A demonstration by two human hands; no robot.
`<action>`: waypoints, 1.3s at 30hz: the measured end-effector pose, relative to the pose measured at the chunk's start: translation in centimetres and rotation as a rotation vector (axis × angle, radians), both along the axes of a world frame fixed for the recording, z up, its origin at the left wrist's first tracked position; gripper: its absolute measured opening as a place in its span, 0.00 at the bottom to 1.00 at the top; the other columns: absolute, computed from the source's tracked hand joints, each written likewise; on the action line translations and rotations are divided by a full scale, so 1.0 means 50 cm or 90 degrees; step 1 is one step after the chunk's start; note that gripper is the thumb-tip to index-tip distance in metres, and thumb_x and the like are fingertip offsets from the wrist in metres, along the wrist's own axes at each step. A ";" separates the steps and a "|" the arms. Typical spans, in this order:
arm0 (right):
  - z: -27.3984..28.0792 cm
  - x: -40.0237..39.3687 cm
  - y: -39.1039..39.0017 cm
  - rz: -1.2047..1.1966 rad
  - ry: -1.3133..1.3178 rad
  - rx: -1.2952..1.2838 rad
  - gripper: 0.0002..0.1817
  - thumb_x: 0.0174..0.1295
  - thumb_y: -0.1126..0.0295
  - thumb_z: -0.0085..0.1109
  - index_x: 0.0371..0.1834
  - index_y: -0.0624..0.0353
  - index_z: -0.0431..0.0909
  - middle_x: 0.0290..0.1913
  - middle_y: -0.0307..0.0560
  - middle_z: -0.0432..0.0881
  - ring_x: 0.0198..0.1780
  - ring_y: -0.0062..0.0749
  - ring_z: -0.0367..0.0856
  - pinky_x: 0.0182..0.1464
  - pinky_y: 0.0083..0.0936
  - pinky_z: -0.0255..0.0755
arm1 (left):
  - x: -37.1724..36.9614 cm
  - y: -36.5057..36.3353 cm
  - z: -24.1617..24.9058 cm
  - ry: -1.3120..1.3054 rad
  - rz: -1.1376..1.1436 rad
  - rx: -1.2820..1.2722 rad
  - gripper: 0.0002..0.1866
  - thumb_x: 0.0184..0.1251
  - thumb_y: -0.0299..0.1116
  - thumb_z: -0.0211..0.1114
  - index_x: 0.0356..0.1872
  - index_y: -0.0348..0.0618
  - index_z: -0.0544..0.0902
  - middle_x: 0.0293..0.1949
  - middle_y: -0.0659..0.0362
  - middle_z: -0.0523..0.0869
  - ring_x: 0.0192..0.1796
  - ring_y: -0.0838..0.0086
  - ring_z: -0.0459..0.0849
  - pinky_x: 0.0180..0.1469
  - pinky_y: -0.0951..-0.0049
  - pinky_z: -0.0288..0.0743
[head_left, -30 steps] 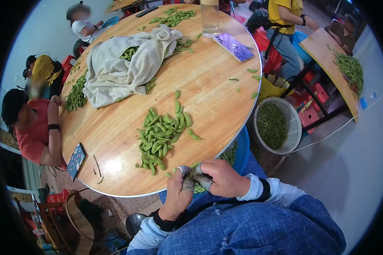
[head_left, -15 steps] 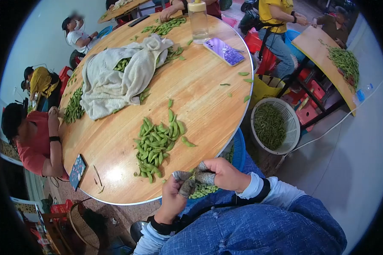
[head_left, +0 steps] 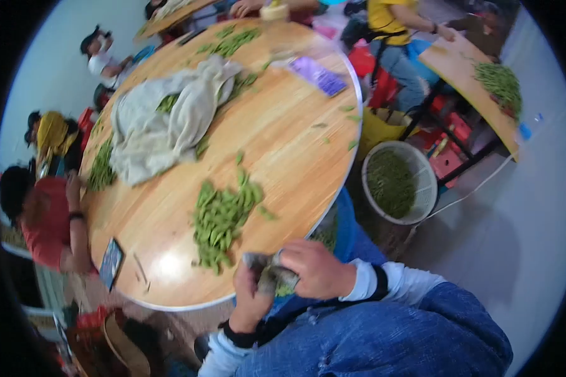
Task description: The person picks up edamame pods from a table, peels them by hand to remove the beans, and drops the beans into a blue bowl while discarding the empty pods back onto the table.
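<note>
My left hand (head_left: pixel 253 289) and my right hand (head_left: pixel 317 269) meet just off the near edge of the round wooden table, above a blue basin (head_left: pixel 344 226). Grey covers wrap the fingertips of both. Closed together, the fingers pinch a green soybean pod (head_left: pixel 268 276), mostly hidden and blurred. Shelled green beans (head_left: pixel 284 290) show below the hands in the basin. A heap of green soybean pods (head_left: pixel 223 220) lies on the table (head_left: pixel 289 157) just beyond my hands.
A pale towel (head_left: pixel 163 125) covers more pods farther back. A purple phone (head_left: pixel 321 75), a clear bottle (head_left: pixel 275 28) and a dark phone (head_left: pixel 111 264) rest on the table. A white basket (head_left: pixel 429 188) of green pods stands right. Other people sit around.
The whole view has shifted and blurred as my head moved. My hands stay together, the right hand now turned more over the left, its fingers curled closer.
</note>
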State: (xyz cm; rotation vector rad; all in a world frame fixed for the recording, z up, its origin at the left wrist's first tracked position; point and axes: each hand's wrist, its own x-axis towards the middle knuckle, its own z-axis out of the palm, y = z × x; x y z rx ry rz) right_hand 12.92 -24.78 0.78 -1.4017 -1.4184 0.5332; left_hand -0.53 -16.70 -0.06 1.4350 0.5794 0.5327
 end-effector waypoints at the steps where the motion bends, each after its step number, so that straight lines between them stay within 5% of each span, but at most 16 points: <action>1: -0.001 0.006 -0.001 -0.018 0.014 0.010 0.08 0.37 0.79 0.49 0.25 0.64 0.66 0.24 0.57 0.69 0.32 0.56 0.69 0.33 0.41 0.63 | -0.006 0.002 -0.010 0.001 0.001 0.033 0.11 0.55 0.21 0.56 0.41 0.35 0.70 0.36 0.58 0.77 0.37 0.79 0.75 0.37 0.80 0.69; 4: -0.007 0.033 -0.005 0.002 0.230 -0.126 0.06 0.44 0.80 0.51 0.29 0.66 0.71 0.26 0.55 0.75 0.30 0.44 0.76 0.34 0.31 0.67 | 0.012 -0.005 0.006 0.016 0.014 -0.001 0.15 0.54 0.22 0.59 0.43 0.36 0.70 0.37 0.58 0.77 0.39 0.79 0.74 0.41 0.80 0.69; 8: -0.009 0.033 -0.009 0.017 0.319 -0.134 0.05 0.50 0.77 0.54 0.30 0.67 0.73 0.25 0.48 0.77 0.31 0.24 0.73 0.35 0.23 0.67 | 0.005 0.003 -0.002 0.035 -0.006 0.095 0.13 0.54 0.28 0.63 0.40 0.35 0.72 0.35 0.58 0.79 0.37 0.77 0.78 0.40 0.78 0.71; 10: -0.011 0.033 -0.009 0.038 0.314 -0.121 0.05 0.52 0.76 0.55 0.30 0.67 0.72 0.24 0.45 0.76 0.32 0.17 0.70 0.35 0.22 0.67 | 0.004 0.002 -0.006 0.023 0.012 0.027 0.12 0.53 0.32 0.64 0.35 0.37 0.73 0.27 0.63 0.78 0.28 0.80 0.75 0.31 0.82 0.69; 15: -0.022 0.022 -0.002 0.153 0.418 -0.051 0.07 0.53 0.75 0.56 0.32 0.67 0.73 0.24 0.44 0.75 0.31 0.15 0.68 0.34 0.19 0.66 | -0.008 0.006 0.011 -0.015 -0.007 -0.120 0.13 0.54 0.37 0.63 0.34 0.40 0.73 0.23 0.65 0.76 0.23 0.83 0.72 0.25 0.84 0.65; 18: -0.009 0.017 -0.002 0.143 0.323 -0.053 0.07 0.50 0.75 0.57 0.29 0.66 0.71 0.24 0.47 0.73 0.30 0.23 0.72 0.33 0.24 0.67 | -0.032 0.009 0.002 -0.003 0.003 -0.098 0.12 0.55 0.35 0.62 0.35 0.40 0.72 0.25 0.64 0.77 0.26 0.82 0.74 0.27 0.84 0.68; 21: 0.002 0.002 -0.001 0.031 -0.041 0.051 0.07 0.44 0.75 0.56 0.26 0.64 0.69 0.24 0.50 0.71 0.29 0.40 0.73 0.32 0.33 0.66 | -0.031 0.007 -0.003 0.002 0.028 -0.081 0.07 0.57 0.29 0.57 0.35 0.38 0.72 0.26 0.62 0.77 0.27 0.80 0.76 0.28 0.82 0.71; 24: 0.008 -0.014 0.001 0.025 -0.126 0.098 0.09 0.45 0.72 0.56 0.24 0.62 0.65 0.23 0.51 0.66 0.29 0.49 0.70 0.30 0.38 0.65 | -0.019 0.001 -0.001 0.001 0.045 -0.113 0.08 0.56 0.21 0.47 0.35 0.38 0.72 0.29 0.62 0.77 0.30 0.81 0.75 0.31 0.83 0.70; 29: 0.011 0.023 -0.008 -0.077 -0.127 0.089 0.07 0.44 0.73 0.59 0.26 0.60 0.72 0.24 0.49 0.71 0.28 0.46 0.72 0.29 0.34 0.66 | -0.025 0.010 0.021 0.045 0.016 -0.093 0.11 0.55 0.19 0.45 0.38 0.38 0.73 0.30 0.63 0.76 0.32 0.82 0.71 0.36 0.82 0.67; 35: 0.022 0.190 -0.109 -0.324 -0.293 -0.159 0.09 0.48 0.77 0.57 0.33 0.66 0.75 0.30 0.54 0.77 0.32 0.44 0.76 0.35 0.32 0.69 | -0.011 0.030 0.012 0.226 0.030 0.252 0.06 0.58 0.23 0.53 0.36 0.37 0.74 0.27 0.57 0.79 0.28 0.72 0.77 0.31 0.73 0.69; 39: 0.001 0.179 -0.140 -0.290 -0.058 -0.181 0.09 0.51 0.78 0.55 0.37 0.67 0.75 0.31 0.53 0.78 0.35 0.33 0.77 0.38 0.25 0.69 | 0.031 0.038 0.027 0.333 -0.100 0.622 0.08 0.53 0.27 0.60 0.34 0.36 0.74 0.25 0.47 0.79 0.27 0.57 0.79 0.28 0.64 0.70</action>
